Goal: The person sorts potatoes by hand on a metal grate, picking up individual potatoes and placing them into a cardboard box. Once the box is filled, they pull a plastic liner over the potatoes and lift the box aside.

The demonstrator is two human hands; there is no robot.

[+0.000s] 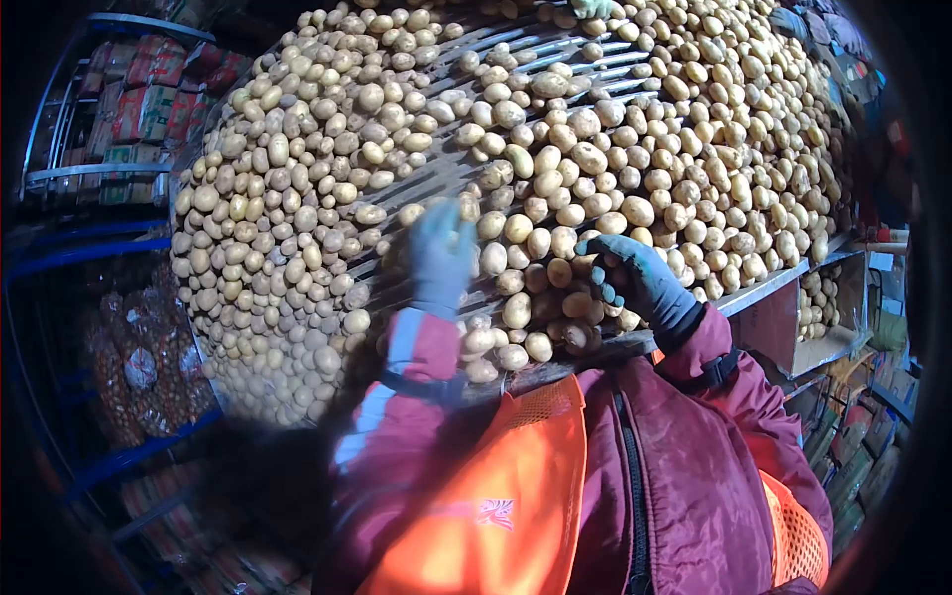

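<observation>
Loose potatoes (pixel 694 149) in several sizes cover a slatted sorting table (pixel 426 188). My left hand (pixel 441 253), in a grey-green glove, is over the middle of the slats, among potatoes. Motion smears its fingers, so their hold cannot be made out. Close to the table's near edge, my right hand (pixel 640 278) wears a dark glove with teal fingertips. Its fingers are curled around a potato (pixel 585 265), partly hidden by the glove. More potatoes lie against and below those fingers.
Another person's gloved hand (pixel 593 8) shows at the far edge. Blue racks on the left hold red-and-green packages (pixel 144 114) and net bags of produce (pixel 149 367). A metal rim (pixel 764 290) borders the table at right, beside an open box (pixel 828 332) with potatoes.
</observation>
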